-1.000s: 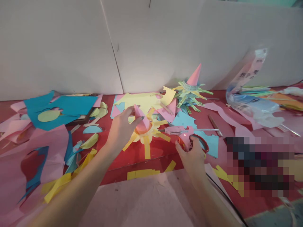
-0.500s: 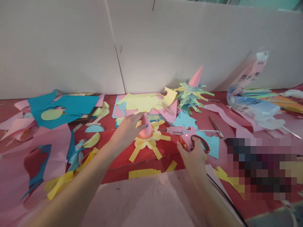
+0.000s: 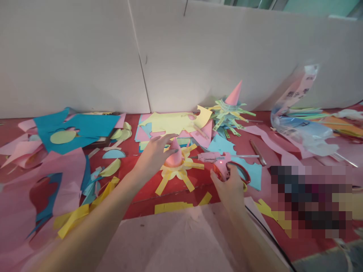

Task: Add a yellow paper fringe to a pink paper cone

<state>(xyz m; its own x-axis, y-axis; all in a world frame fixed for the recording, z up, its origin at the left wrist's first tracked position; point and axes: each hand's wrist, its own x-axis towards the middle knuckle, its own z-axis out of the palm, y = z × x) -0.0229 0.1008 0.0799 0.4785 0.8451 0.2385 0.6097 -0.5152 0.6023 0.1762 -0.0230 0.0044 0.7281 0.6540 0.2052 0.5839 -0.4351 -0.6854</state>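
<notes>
The left hand (image 3: pixel 153 154), half curled, grasped a pink cone (image 3: pixel 174 154) between thumb and fingers, the cone standing upright on a scalloped base with yellow strips (image 3: pixel 185 183) above the red surface (image 3: pixel 141 211). The right hand (image 3: pixel 231 183) was closed around the handle of a pink glue gun (image 3: pixel 222 160), its nozzle pointing at the base, though whether they touched could not be told. The left fingertips behind the cone were hidden, a pixelated patch (image 3: pixel 309 200) masked the right side, and both forearms were cut off below.

On our red work surface (image 3: pixel 133 145) we had a pink cone with yellow petals (image 3: pixel 174 157), a light-blue half-disc (image 3: pixel 114 154), a brown stick (image 3: pixel 257 152) and a plastic bag (image 3: pixel 309 131).
</notes>
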